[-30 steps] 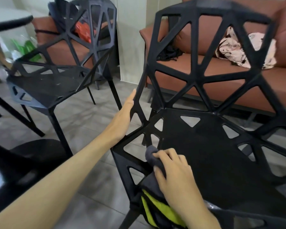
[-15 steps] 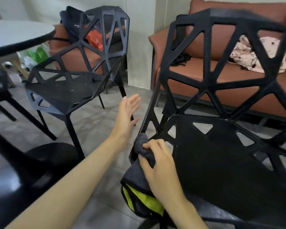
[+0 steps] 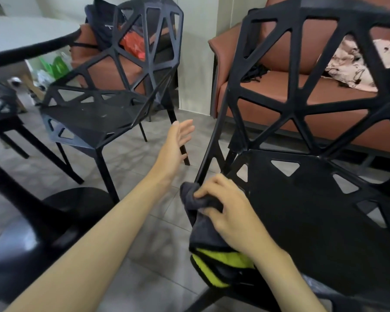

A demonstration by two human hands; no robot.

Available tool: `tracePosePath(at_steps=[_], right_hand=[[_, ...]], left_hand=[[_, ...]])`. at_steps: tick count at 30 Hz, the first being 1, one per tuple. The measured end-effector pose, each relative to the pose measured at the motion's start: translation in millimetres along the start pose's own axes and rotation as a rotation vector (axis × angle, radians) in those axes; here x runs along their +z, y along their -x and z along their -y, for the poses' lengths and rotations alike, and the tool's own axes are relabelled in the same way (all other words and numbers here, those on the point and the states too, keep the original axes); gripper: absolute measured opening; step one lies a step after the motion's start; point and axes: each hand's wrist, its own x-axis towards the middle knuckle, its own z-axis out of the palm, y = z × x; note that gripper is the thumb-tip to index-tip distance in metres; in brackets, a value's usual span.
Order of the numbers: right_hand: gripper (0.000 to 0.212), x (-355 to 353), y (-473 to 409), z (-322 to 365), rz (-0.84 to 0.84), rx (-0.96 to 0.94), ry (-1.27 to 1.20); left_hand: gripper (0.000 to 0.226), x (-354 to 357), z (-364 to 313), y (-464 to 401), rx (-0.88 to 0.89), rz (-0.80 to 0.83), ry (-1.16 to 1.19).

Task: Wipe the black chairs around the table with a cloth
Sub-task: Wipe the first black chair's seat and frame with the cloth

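No text, label, brand, number or sign can be read here. A small pale mark sits on the dark fabric bag (image 3: 101, 30) far beyond the open left hand (image 3: 176, 147), behind the black lattice plastic chair (image 3: 113, 113), but it is too small and blurred to tell as lettering. The dark printed marks on the pale pink crumpled cloth (image 3: 351, 68), well beyond the right hand (image 3: 230, 212) on the brown leather sofa (image 3: 302, 97), form no legible words.

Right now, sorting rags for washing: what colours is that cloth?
Dark grey cloth with a yellow-green side, head view.
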Motion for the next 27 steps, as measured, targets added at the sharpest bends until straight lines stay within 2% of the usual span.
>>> tracePosePath(at_steps=[3, 5, 10, 12, 14, 16, 20, 23, 27], right_hand=[[0.042, -0.9, -35.2, -17.7, -0.263, 0.102, -0.002], [0.040, -3.7, -46.1, -28.2, -0.346, 0.166, -0.035], [0.037, -14.2, -24.9, -24.5, -0.091, 0.065, -0.109], [0.036, -15.8, -26.2, -24.6, -0.072, 0.046, -0.065], [0.036, -15.9, -38.2, -27.1, -0.125, 0.060, -0.037], [0.035, -17.7, -58.8, -32.4, -0.238, 0.098, -0.029], [0.027, -41.2, -130.4, -54.9, -0.424, 0.175, -0.026], [0.023, -57.0, -167.4, -67.6, -0.445, 0.206, 0.016], [0.023, -44.5, -137.6, -66.4, -0.396, 0.146, 0.039]], left_hand=[[0.054, 2.2, -3.0, 5.7, -0.012, -0.008, -0.005], [0.053, 3.9, -9.0, 10.0, 0.001, -0.002, -0.016], [0.053, -3.2, -12.4, 9.5, 0.079, 0.014, -0.050], [0.050, -0.4, -5.7, 6.9, 0.101, 0.013, -0.059], [0.048, 7.5, 2.0, 3.7, 0.117, 0.027, -0.091], [0.058, 15.0, 8.3, -0.4, 0.141, 0.066, -0.153], [0.060, 21.8, 16.3, -6.9, 0.191, 0.172, -0.244], [0.055, 24.7, 18.5, -11.1, 0.188, 0.188, -0.331], [0.057, 29.7, 16.7, -18.6, 0.200, 0.219, -0.437]])
